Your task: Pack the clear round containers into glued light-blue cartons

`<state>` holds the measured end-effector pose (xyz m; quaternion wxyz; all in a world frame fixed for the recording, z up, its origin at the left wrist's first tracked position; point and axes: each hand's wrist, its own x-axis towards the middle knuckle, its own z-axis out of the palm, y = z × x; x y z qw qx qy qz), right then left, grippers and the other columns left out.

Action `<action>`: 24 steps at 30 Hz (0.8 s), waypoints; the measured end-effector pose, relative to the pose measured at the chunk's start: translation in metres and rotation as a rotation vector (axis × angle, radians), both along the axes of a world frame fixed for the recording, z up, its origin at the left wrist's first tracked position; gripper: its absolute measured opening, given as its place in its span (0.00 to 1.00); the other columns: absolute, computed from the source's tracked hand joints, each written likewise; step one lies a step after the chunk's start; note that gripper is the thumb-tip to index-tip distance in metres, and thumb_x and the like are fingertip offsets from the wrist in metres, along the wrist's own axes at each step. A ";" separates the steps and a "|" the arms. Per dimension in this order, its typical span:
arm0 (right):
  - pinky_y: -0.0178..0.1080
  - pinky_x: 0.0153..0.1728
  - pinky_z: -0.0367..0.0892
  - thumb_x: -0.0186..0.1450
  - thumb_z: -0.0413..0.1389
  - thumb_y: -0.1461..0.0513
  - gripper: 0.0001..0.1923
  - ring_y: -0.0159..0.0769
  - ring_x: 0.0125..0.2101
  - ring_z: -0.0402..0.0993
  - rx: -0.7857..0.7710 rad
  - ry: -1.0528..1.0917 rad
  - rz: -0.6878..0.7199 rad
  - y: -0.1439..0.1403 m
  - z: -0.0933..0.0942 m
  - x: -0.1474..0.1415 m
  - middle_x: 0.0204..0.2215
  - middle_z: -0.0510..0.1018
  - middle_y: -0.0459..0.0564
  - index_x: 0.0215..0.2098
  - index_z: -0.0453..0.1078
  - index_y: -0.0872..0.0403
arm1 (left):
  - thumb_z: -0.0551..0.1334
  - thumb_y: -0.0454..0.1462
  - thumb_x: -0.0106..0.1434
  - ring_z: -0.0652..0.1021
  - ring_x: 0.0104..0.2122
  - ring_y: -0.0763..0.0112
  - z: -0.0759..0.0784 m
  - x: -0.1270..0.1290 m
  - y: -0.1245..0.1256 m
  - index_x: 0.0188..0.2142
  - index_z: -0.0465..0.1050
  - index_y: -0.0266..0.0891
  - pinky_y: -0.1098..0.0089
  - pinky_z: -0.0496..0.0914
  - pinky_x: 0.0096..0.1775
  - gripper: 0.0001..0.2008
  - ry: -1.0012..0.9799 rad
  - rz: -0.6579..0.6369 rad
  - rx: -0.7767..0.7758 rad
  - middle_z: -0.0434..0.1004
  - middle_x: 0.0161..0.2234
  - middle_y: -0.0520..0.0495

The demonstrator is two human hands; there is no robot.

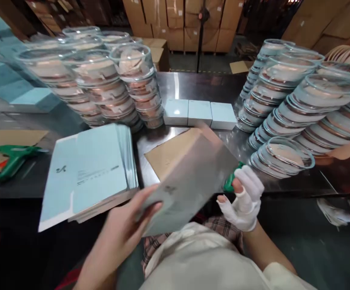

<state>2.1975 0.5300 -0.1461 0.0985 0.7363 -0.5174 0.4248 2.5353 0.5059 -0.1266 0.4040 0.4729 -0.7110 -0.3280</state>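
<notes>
The bare left hand [126,225] is gripping the near corner of a blurred pale-blue folded carton [190,181], hovering over the counter [193,86] just right of the flat carton stack [87,173]. The gloved right hand [244,197] is clasping a green tool [232,181] against the carton's right edge.

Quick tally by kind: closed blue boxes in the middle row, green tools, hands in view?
Closed blue boxes: 3
Green tools: 2, one at the left, one by the gloved right hand
Hands: 2, with the left hand on a flat box
Total: 7
</notes>
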 end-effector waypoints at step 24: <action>0.54 0.56 0.75 0.62 0.55 0.27 0.48 0.51 0.47 0.82 1.545 -0.854 0.746 0.044 -0.082 -0.015 0.46 0.84 0.59 0.54 0.81 0.58 | 0.77 0.48 0.56 0.78 0.61 0.38 -0.144 -0.047 0.037 0.73 0.62 0.43 0.43 0.74 0.60 0.49 -0.421 -0.661 0.159 0.73 0.66 0.29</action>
